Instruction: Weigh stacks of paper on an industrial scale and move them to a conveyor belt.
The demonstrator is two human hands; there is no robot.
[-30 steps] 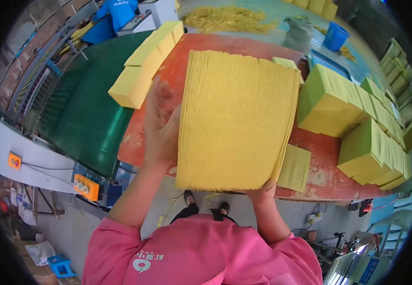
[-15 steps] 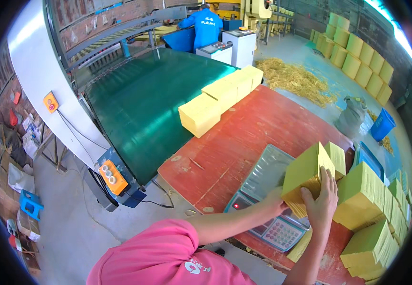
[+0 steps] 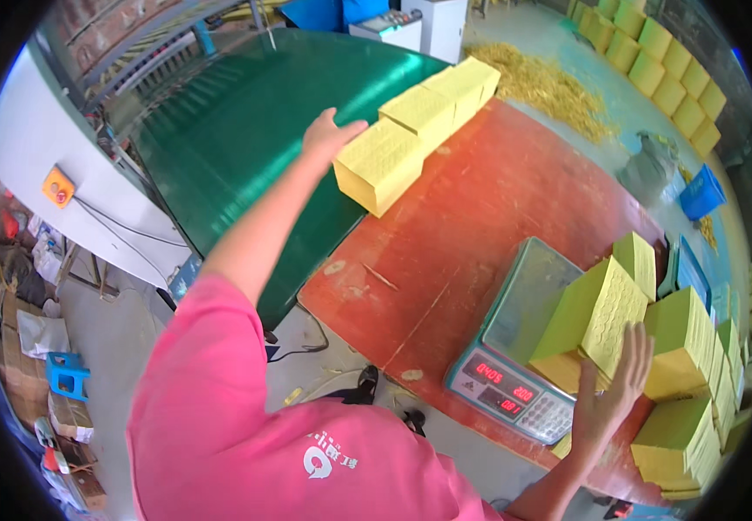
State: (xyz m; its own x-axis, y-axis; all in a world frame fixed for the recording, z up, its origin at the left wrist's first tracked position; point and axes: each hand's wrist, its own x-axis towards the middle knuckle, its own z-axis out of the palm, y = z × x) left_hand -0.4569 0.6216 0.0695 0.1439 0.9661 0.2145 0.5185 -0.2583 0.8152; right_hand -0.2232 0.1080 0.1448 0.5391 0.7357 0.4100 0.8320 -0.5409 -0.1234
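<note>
My left hand (image 3: 327, 139) is stretched out over the green conveyor belt, fingers apart, at the left side of the nearest block of yellow paper (image 3: 379, 161) in a row. Whether its fingertips touch that block I cannot tell. My right hand (image 3: 612, 406) is open beside a stack of yellow paper sheets (image 3: 586, 323), thumb and fingers spread near its front right side. That stack sits tilted at the right part of a digital scale (image 3: 515, 317), whose red display is lit. It partly covers the scale's plate.
The green belt (image 3: 246, 130) adjoins a red tabletop (image 3: 445, 252). More yellow paper stacks (image 3: 675, 347) crowd the right edge. A blue bin (image 3: 702, 193), a grey sack (image 3: 651, 169) and a straw-coloured heap (image 3: 541, 87) lie beyond. An orange control box (image 3: 58, 186) is on the left machine.
My left hand has left the yellow stack at the scale and reached far left to the row. My right hand has opened and drawn slightly away. The display is now visible and the view has tilted down.
</note>
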